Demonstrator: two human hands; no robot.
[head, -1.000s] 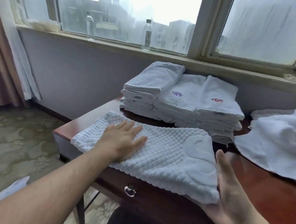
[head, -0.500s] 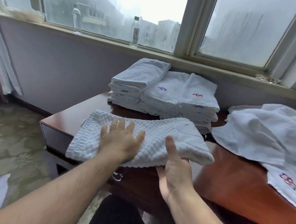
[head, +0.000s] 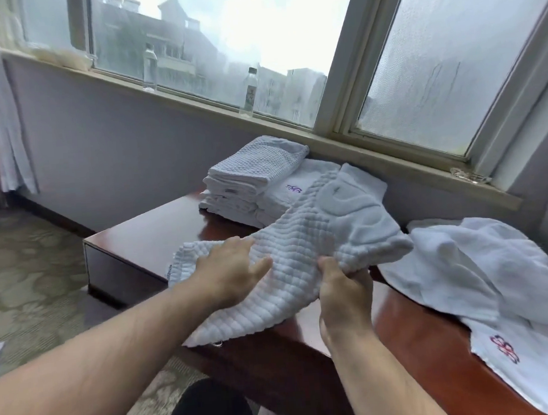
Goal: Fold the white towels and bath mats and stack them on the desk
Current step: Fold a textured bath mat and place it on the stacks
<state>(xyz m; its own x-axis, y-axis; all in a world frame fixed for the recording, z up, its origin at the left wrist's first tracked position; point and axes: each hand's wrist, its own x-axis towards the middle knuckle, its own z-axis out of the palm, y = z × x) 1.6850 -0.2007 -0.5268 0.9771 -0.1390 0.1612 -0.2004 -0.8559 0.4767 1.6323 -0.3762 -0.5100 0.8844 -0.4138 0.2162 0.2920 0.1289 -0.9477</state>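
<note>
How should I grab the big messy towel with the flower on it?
Probably by the near corner beside the flower logo, coming from the front of the desk. That part of the towel lies flat with its hem showing, so a pinch grip can find the edge. The far part is bunched in folds.

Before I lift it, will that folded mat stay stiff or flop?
Probably floppy: the mat sags between the right hand gripping its raised end and the left hand resting on it. The thick quilted weave suggests some weight and little slip. Lifted by one end, the fold may open.
</note>
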